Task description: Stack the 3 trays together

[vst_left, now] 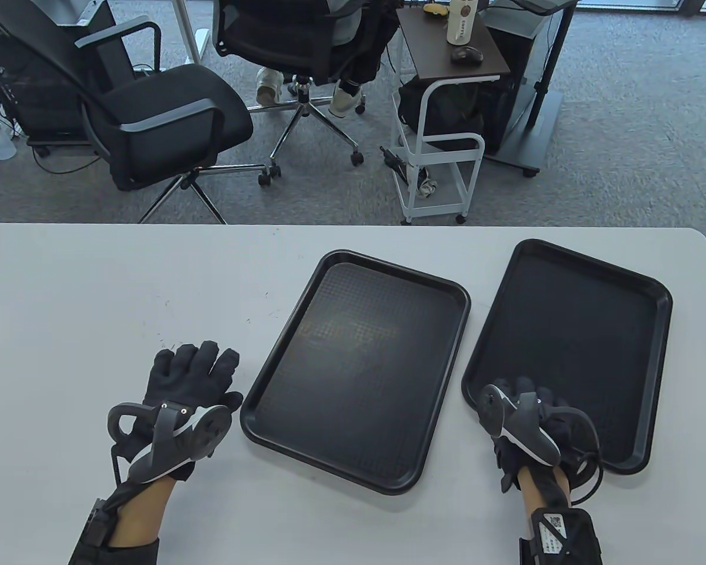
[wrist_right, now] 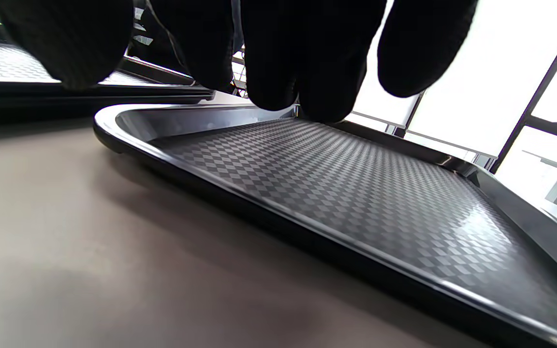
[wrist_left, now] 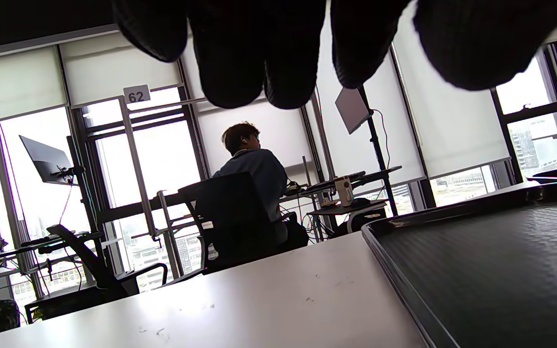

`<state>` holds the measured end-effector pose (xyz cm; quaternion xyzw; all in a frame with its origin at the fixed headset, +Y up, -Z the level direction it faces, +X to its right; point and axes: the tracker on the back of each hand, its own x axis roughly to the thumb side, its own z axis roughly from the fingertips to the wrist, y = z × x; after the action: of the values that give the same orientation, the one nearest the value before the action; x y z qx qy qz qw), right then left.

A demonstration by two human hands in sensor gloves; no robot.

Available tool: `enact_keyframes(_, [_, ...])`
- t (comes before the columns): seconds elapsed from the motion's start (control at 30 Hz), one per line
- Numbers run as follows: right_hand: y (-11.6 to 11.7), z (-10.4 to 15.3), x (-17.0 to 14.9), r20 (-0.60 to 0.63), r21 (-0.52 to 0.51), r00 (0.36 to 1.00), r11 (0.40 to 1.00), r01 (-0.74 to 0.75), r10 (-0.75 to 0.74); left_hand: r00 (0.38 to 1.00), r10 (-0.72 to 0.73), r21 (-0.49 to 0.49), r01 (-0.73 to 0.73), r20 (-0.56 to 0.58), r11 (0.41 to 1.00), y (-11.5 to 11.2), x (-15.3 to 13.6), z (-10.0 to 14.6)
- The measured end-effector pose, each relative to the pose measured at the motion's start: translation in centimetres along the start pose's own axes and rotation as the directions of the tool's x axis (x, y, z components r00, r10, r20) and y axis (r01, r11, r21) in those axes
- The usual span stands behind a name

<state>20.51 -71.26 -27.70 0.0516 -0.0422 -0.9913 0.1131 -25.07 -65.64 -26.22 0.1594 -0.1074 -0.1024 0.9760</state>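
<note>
Table view: two trays, left tray and right tray, lie apart near the surface's right edge. Left hand rests flat, grip wide; right hand's grip over the right tray's near rim cannot be told.

Overhead camera looks down and outward across the white surface toward the office floor. Left wrist camera sits low, right at surface level behind the left fingers, facing the windows. Right wrist camera skims low too, right fingers hanging above; both catch the middle tray.
</note>
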Motion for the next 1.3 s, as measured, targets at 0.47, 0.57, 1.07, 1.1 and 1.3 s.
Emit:
enact_keyframes(0.47, [3.0, -1.2, 1.3, 0.031, 0.064, 0.981, 0.979, -0.193, 0.191, 0.999, 0.031, -0.022, -0.031, -0.011, 0.999, 0.0, -0.3, 0.0])
enact_keyframes(0.57, [3.0, -1.3, 1.4, 0.036, -0.006, 0.973, 0.973, -0.230, 0.230, 0.999, 0.040, -0.027, -0.040, -0.011, 0.999, -0.1, -0.3, 0.0])
enact_keyframes(1.07, [-3.2, 1.4, 1.7, -0.072, -0.549, 0.979, 0.812, -0.198, 0.189, 0.998, 0.057, -0.069, -0.056, 0.020, 0.996, -0.4, 0.1, -0.2])
enact_keyframes(1.1, [-3.6, 1.6, 1.8, -0.070, -0.576, 0.982, 0.796, -0.185, 0.178, 0.998, 0.058, -0.083, -0.056, 0.026, 0.995, -0.5, 0.2, -0.2])
enact_keyframes(1.3, [-5.8, 3.3, 1.9, -0.039, -0.698, 0.995, 0.710, -0.093, 0.091, 0.993, 0.098, -0.213, -0.081, 0.068, 0.974, -1.3, 0.9, -0.5])
